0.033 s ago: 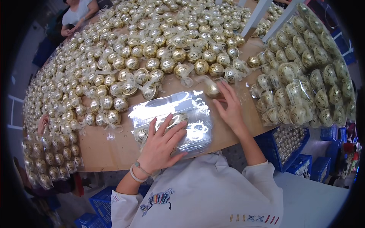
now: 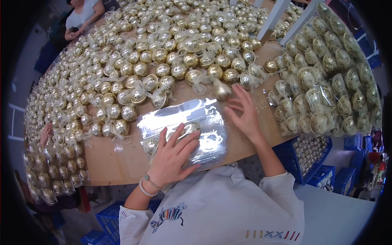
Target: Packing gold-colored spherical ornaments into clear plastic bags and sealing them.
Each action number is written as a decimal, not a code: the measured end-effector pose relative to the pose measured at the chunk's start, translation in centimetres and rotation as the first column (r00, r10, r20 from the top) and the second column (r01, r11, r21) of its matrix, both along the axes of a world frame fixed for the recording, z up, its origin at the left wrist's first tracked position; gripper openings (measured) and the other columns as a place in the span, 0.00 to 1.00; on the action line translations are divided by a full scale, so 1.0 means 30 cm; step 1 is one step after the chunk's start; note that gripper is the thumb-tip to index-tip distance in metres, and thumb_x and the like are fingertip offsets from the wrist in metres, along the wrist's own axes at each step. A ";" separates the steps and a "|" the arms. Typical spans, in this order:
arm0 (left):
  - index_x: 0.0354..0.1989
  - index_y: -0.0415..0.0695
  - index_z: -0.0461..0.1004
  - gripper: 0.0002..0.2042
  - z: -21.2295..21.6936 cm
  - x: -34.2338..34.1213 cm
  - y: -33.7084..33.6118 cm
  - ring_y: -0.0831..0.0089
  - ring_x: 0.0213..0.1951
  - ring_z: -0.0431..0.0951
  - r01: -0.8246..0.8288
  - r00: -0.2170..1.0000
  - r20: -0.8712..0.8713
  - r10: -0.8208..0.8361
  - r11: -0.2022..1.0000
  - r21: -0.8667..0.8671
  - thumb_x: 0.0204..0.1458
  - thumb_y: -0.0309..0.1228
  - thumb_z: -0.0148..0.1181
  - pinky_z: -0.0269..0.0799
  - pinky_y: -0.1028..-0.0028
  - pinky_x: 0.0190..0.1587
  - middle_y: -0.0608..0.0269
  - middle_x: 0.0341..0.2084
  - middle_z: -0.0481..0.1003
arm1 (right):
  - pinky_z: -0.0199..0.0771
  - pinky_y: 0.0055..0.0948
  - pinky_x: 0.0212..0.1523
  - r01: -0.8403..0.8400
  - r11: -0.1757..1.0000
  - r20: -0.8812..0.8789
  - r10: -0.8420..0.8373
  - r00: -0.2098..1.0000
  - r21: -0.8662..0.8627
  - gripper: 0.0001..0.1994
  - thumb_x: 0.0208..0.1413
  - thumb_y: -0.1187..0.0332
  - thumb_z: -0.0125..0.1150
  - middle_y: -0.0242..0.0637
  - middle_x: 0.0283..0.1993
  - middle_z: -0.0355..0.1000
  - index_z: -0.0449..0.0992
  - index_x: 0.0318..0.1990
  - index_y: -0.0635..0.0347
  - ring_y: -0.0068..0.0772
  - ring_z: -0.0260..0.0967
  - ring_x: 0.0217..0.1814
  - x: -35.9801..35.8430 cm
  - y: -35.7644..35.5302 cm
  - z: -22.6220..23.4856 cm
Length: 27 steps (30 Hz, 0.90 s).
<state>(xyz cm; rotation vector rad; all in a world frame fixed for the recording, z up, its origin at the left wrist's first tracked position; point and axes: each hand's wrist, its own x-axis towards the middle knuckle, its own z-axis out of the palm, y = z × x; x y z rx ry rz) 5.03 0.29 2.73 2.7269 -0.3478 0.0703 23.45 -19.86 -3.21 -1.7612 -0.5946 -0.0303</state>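
Note:
My left hand (image 2: 174, 152) lies flat with spread fingers on a stack of clear plastic bags (image 2: 200, 153) at the table's near edge. Gold ball ornaments show through the plastic around and under it; one ball (image 2: 151, 145) sits beside the wrist side of the fingers. My right hand (image 2: 245, 114) hovers at the stack's right corner, its fingers apart. Just left of those fingertips is a blurred gold ball ornament (image 2: 221, 90) with a pale ribbon; whether a finger touches it, I cannot tell.
Loose gold balls with ribbons (image 2: 163, 69) cover most of the brown table (image 2: 118, 163). Bagged balls stand piled at the right (image 2: 318, 98) and left (image 2: 55, 171). A blue crate (image 2: 300, 163) holds more below. Another person (image 2: 83, 18) sits at the far left; another hand (image 2: 46, 134) shows lower left.
The blurred gold ball has shifted slightly left and away from me, and my right hand has moved a little left with it. My left hand stays on the bags.

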 end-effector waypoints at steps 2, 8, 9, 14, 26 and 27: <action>0.52 0.48 0.69 0.26 0.000 -0.001 -0.002 0.54 0.68 0.53 -0.001 1.000 0.005 0.001 1.000 0.000 0.45 0.46 0.65 0.40 0.44 0.66 0.66 0.61 0.64 | 0.75 0.26 0.39 0.131 0.977 -0.088 -0.147 0.985 -0.167 0.21 0.51 0.68 0.66 0.43 0.51 0.71 0.71 0.53 0.61 0.28 0.73 0.46 0.041 -0.013 0.056; 0.52 0.48 0.69 0.26 0.003 -0.004 -0.003 0.54 0.68 0.53 0.006 1.000 0.008 -0.007 1.000 0.007 0.45 0.46 0.65 0.40 0.44 0.66 0.66 0.61 0.64 | 0.72 0.42 0.43 0.495 0.672 0.174 -0.488 0.855 -0.550 0.36 0.40 0.43 0.71 0.49 0.36 0.74 0.68 0.48 0.64 0.51 0.73 0.39 0.241 -0.070 0.050; 0.51 0.48 0.69 0.26 0.001 -0.003 -0.001 0.54 0.68 0.53 0.001 1.000 0.015 -0.001 1.000 -0.002 0.45 0.46 0.64 0.40 0.44 0.66 0.66 0.61 0.64 | 0.72 0.42 0.43 0.497 0.670 0.174 -0.491 0.854 -0.551 0.36 0.40 0.43 0.71 0.49 0.36 0.74 0.68 0.48 0.64 0.51 0.73 0.39 0.252 -0.054 0.051; 0.52 0.48 0.69 0.26 -0.006 -0.001 -0.006 0.55 0.68 0.53 0.009 1.000 0.017 -0.009 1.000 0.000 0.45 0.47 0.64 0.41 0.44 0.66 0.67 0.61 0.64 | 0.72 0.40 0.42 0.575 0.756 0.430 -0.427 0.796 -0.314 0.31 0.40 0.57 0.74 0.48 0.45 0.70 0.68 0.50 0.60 0.49 0.70 0.46 0.233 -0.080 -0.016; 0.61 0.49 0.64 0.37 -0.016 -0.008 0.005 0.51 0.69 0.47 -0.089 0.995 0.044 0.090 0.996 -0.021 0.42 0.52 0.64 0.40 0.44 0.66 0.56 0.65 0.56 | 0.76 0.21 0.33 -0.661 0.750 -0.643 0.522 0.560 0.033 0.28 0.43 0.70 0.75 0.37 0.46 0.71 0.68 0.52 0.65 0.19 0.72 0.36 -0.141 -0.035 0.050; 0.63 0.50 0.62 0.40 -0.013 -0.010 0.005 0.49 0.70 0.45 -0.173 0.981 0.089 0.175 0.984 -0.032 0.41 0.54 0.65 0.39 0.44 0.66 0.52 0.66 0.54 | 0.76 0.21 0.33 -0.670 0.742 -0.643 0.530 0.553 0.034 0.28 0.43 0.70 0.75 0.37 0.46 0.71 0.68 0.52 0.65 0.19 0.72 0.36 -0.123 -0.024 0.059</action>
